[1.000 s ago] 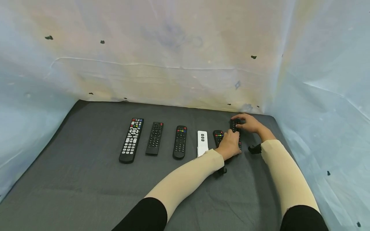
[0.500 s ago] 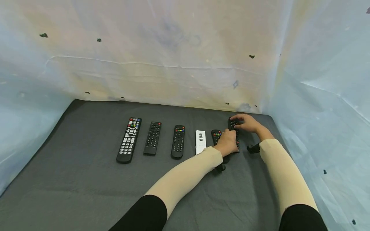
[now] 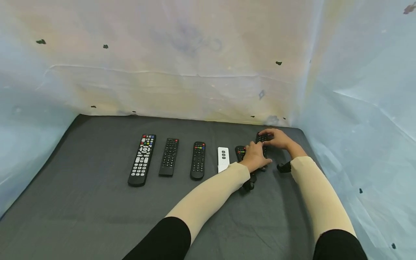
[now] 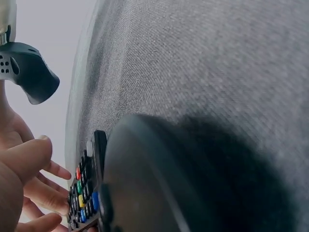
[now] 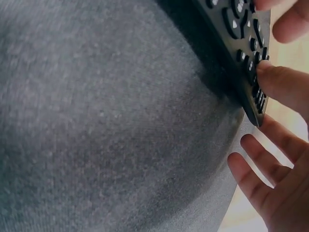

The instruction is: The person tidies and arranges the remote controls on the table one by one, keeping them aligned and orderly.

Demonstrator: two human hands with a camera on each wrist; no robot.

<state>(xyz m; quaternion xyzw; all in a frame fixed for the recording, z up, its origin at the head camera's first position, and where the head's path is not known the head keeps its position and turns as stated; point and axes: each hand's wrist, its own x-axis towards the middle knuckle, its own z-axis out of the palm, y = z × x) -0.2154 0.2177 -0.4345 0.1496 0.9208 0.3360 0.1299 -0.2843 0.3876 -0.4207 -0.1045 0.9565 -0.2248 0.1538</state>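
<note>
At the right end of a row, a black remote control lies partly covered by both hands. My right hand pinches its far end; in the right wrist view the thumb presses on the buttons and a finger is at the tip. My left hand is over its nearer part, thumb spread away. In the left wrist view that thumb stands clear of the coloured buttons. Another black remote with coloured buttons lies partly hidden under the left hand and wrist.
Leftward along the grey cloth surface lie a white remote and three black remotes, the largest farthest left. Pale sheets rise at the back and sides. Dark wrist devices stick out below the wrists.
The left hand has loosened from the remote's near part, its thumb spreading away and fingers shifting up slightly. The right hand stays at the far end. The head view has shifted a little.
</note>
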